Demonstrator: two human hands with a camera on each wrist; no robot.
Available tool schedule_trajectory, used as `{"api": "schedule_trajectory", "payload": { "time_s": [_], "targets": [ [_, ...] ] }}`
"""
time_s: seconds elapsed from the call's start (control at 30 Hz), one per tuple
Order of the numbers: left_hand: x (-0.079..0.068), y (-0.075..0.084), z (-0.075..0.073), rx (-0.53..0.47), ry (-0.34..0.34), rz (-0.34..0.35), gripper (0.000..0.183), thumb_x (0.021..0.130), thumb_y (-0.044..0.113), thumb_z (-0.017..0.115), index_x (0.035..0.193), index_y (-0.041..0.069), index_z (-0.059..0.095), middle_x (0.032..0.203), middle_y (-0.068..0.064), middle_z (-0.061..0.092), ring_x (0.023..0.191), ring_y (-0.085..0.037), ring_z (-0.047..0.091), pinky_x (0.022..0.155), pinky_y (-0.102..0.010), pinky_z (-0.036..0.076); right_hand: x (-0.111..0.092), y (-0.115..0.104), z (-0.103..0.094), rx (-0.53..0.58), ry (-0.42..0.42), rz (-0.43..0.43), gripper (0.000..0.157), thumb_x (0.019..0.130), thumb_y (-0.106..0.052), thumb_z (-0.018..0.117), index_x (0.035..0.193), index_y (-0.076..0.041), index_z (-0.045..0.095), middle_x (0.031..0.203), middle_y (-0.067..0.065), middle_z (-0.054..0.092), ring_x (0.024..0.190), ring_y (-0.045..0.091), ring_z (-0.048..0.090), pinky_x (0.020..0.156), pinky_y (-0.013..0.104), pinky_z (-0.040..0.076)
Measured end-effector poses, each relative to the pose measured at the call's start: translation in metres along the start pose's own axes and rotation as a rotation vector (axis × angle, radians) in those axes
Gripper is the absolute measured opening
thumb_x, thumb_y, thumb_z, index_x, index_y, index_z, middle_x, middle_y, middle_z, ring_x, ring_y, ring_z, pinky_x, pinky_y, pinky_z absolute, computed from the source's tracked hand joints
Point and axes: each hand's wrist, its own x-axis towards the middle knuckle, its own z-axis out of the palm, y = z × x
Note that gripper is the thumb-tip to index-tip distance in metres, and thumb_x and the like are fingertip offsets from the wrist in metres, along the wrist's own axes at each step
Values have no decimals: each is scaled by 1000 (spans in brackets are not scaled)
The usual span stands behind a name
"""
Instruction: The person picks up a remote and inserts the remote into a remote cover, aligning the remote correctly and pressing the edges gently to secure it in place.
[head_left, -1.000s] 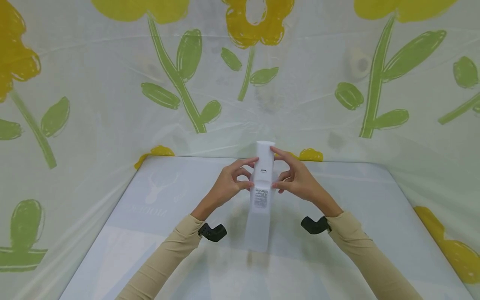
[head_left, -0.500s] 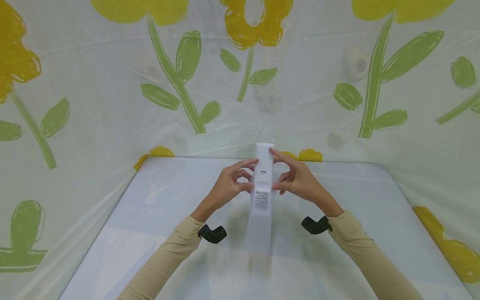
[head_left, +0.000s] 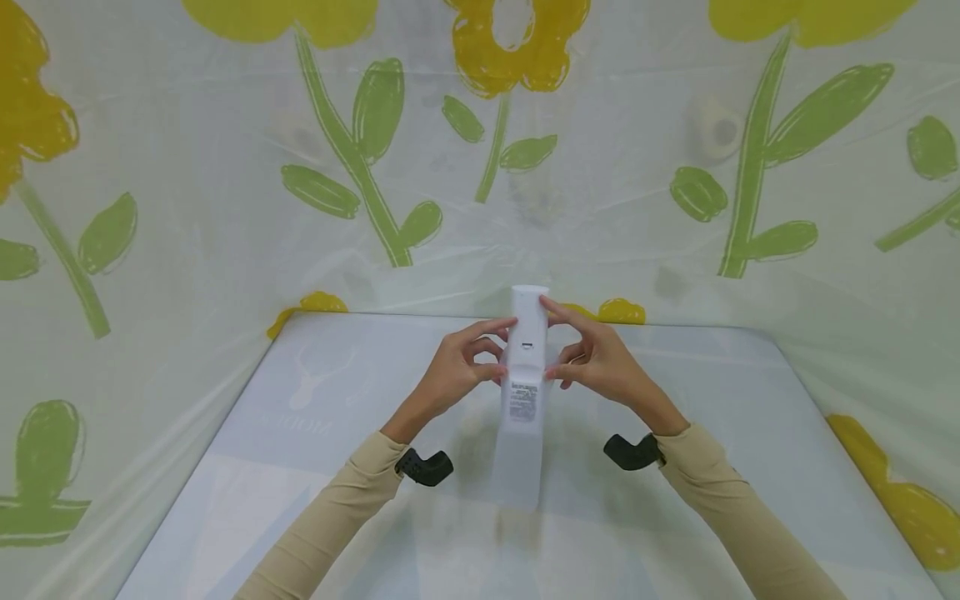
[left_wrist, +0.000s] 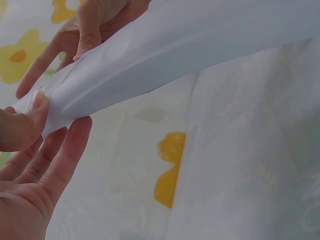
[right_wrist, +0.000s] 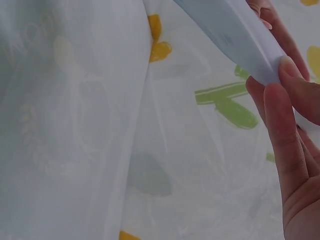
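Observation:
A long white plastic device (head_left: 523, 437) is held up over the table in the head view, its narrow end pointing away from me. Its upward side carries a small port (head_left: 527, 345) and a grey printed label (head_left: 522, 402). My left hand (head_left: 455, 364) pinches its left edge between thumb and fingers. On the opposite edge, my right hand (head_left: 603, 360) grips it with the thumb low and the index finger near the far tip. The left wrist view shows the smooth, curved body (left_wrist: 130, 65) from the side. Thumb and fingertips of my right hand (right_wrist: 295, 145) meet its edge in the right wrist view.
The pale table (head_left: 300, 467) bears a faint deer-head print (head_left: 311, 375) at its far left. Behind it hangs a white sheet (head_left: 600, 167) with yellow flowers and green leaves. Black wrist-worn cameras (head_left: 425, 467) stick out inward from both wrists.
The device has shifted very slightly toward me since one second ago. Both hands keep the same hold on its edges.

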Motion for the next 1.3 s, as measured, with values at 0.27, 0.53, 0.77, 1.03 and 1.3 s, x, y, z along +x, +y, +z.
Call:
{"api": "schedule_trajectory", "payload": {
  "time_s": [0.27, 0.53, 0.77, 1.03, 1.3],
  "targets": [
    [1, 0, 0, -4, 0, 7, 56, 80, -15, 64, 133, -2, 51, 110, -18, 53, 88, -35, 58, 68, -38, 58, -1, 1, -1, -4, 3, -16, 86, 76, 5, 74, 148, -20, 34, 132, 15, 43, 67, 31, 67, 55, 42, 57],
    [1, 1, 0, -16, 3, 8, 54, 81, -16, 63, 132, -3, 51, 111, -19, 53, 88, -35, 58, 69, -38, 58, -2, 1, -2, -15, 10, -27, 86, 76, 4, 75, 147, -21, 35, 131, 14, 45, 68, 34, 66, 55, 41, 57],
    [2, 1, 1, -27, 2, 2, 53, 80, -16, 63, 131, -3, 52, 110, -19, 54, 89, -35, 58, 69, -38, 57, -2, 0, -3, -27, 11, -52, 85, 76, 3, 75, 147, -19, 35, 129, 15, 46, 65, 24, 67, 54, 40, 56],
    [2, 0, 2, -29, 7, 9, 53, 80, -15, 64, 130, -3, 53, 109, -19, 55, 89, -34, 58, 69, -38, 57, -2, -1, -4, -22, 11, -60, 82, 77, 4, 73, 147, -16, 35, 128, 17, 46, 65, 24, 67, 53, 39, 56],
    [3, 1, 2, -31, 4, 6, 52, 80, -15, 63, 130, -4, 53, 109, -20, 55, 89, -34, 58, 69, -38, 57, -3, -2, -5, -15, 18, -36, 81, 77, 2, 74, 146, -17, 37, 125, 17, 48, 64, 25, 67, 54, 40, 57]
  ]
}}
